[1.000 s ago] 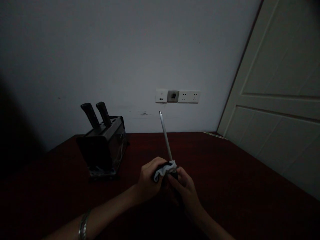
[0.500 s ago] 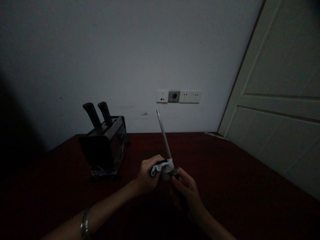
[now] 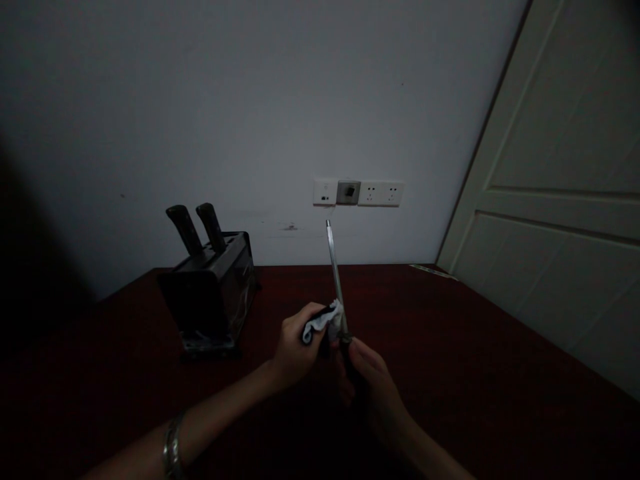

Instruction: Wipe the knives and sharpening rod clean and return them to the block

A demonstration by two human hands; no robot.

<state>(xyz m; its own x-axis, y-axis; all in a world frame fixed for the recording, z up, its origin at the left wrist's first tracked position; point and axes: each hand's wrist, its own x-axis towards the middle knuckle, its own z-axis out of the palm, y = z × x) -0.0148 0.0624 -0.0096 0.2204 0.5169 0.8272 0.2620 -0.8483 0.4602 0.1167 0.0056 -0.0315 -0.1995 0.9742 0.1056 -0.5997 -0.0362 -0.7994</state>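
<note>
My right hand point(image 3: 373, 383) is wrapped round the dark handle of a sharpening steel point(image 3: 335, 273), whose thin metal rod points up and away over the dark red table point(image 3: 475, 347). My left hand point(image 3: 295, 347) is closed on a small white cloth point(image 3: 323, 323) pressed against the base of the rod, just above the handle. A bracelet sits on my left wrist.
A black knife block point(image 3: 207, 293) with two dark knife handles stands on the table to the left, near the grey wall. A row of wall sockets point(image 3: 357, 193) lies behind the rod. A pale door point(image 3: 565, 220) fills the right side.
The rod has tilted a little more upright and shifted slightly right. The left hand with the cloth has stayed at the base of the rod, moving up slightly.
</note>
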